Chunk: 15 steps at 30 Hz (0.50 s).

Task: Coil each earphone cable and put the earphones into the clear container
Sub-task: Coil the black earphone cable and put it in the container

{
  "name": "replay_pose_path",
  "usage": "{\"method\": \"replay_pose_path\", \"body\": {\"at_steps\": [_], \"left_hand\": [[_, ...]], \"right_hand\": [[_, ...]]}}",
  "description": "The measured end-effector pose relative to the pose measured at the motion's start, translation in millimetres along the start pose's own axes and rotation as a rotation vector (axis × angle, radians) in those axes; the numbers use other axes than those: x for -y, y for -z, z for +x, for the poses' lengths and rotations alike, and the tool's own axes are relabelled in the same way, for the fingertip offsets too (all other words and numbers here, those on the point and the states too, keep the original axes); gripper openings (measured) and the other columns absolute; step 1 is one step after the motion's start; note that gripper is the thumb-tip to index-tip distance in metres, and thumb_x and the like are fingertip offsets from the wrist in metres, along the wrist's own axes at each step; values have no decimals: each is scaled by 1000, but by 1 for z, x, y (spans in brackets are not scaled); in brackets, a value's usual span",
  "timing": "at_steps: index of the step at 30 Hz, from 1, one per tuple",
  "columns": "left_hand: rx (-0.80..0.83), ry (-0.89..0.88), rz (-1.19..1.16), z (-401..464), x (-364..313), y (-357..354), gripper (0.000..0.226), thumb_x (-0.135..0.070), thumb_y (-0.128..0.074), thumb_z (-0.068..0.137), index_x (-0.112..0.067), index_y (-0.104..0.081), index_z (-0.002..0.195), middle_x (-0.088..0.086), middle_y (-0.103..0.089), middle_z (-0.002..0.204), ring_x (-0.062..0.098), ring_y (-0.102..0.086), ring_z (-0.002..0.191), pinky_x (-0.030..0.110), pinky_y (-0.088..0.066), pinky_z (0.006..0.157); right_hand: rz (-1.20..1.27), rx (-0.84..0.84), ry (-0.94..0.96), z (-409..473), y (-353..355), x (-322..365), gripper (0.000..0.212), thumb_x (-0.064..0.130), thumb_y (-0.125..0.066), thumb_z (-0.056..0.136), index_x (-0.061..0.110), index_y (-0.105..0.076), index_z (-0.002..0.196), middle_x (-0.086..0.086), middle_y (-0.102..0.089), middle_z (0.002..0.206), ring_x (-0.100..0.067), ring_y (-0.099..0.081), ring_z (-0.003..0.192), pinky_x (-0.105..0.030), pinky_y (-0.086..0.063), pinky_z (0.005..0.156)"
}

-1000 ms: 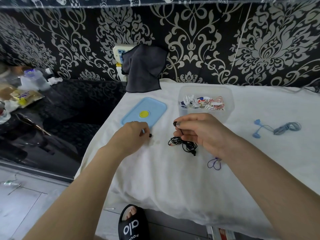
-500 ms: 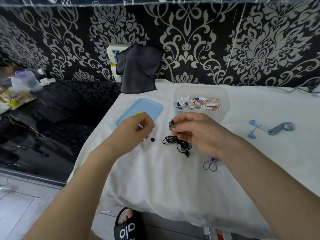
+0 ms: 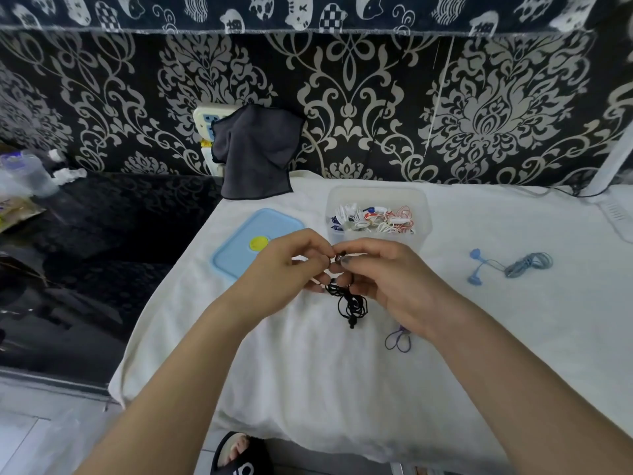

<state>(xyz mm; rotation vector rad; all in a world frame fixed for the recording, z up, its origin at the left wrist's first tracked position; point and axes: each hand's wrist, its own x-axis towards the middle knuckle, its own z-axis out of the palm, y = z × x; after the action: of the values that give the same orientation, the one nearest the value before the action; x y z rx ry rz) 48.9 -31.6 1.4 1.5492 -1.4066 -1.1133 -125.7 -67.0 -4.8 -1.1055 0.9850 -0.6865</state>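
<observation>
A black earphone cable (image 3: 352, 305) hangs in a loose bundle below my two hands, just above the white cloth. My right hand (image 3: 383, 282) pinches one black earbud between thumb and forefinger. My left hand (image 3: 291, 272) meets it fingertip to fingertip and pinches a small black piece against that earbud. Behind the hands stands the clear container (image 3: 423, 214), holding several coiled white, red and blue earphones. A blue earphone (image 3: 510, 267) with a coiled cable lies to the right on the cloth.
A light blue lid (image 3: 236, 250) with a yellow dot lies left of the container. A purple loop (image 3: 397, 339) lies near my right wrist. A dark cloth (image 3: 255, 152) hangs on the wall. The white-covered table (image 3: 342, 389) ends at the left, beside a black surface (image 3: 102, 234).
My left hand picked a small black piece off the cloth and came right to meet my right hand at the earbud. The black cable lifted slightly.
</observation>
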Motion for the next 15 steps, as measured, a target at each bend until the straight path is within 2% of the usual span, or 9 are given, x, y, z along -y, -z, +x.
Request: {"method": "replay_pose_path", "body": {"at_steps": [5,9,15], "left_hand": [[-60,7,-47,2,-3,-1,13,0,-58,96,-11,-65,93,8,-67,83,15,-70,74,22,-59,68],[-86,16,-89,3,-6,-3,11,0,-61,94,-11,-63,93,9,-67,82,19,-70,75,23,-59,70],[-91,10,-51,7,-9,-3,5,-2,-62,94,-6,-65,94,11,-67,81,18,-72,75,30,-62,80]], "right_hand": [[131,8,-27,4,0,2,25,1,-50,100,6,-72,111,-10,-74,87,-14,-68,72,-19,-53,61],[138,-18,-39,8,0,6,22,2,-55,97,9,-73,107,-9,-75,89,-13,-70,71,-20,-53,60],[78,-51,-6,11,4,11,21,3,-63,93,10,-72,111,-14,-76,96,-18,-77,83,-21,-56,65]]}}
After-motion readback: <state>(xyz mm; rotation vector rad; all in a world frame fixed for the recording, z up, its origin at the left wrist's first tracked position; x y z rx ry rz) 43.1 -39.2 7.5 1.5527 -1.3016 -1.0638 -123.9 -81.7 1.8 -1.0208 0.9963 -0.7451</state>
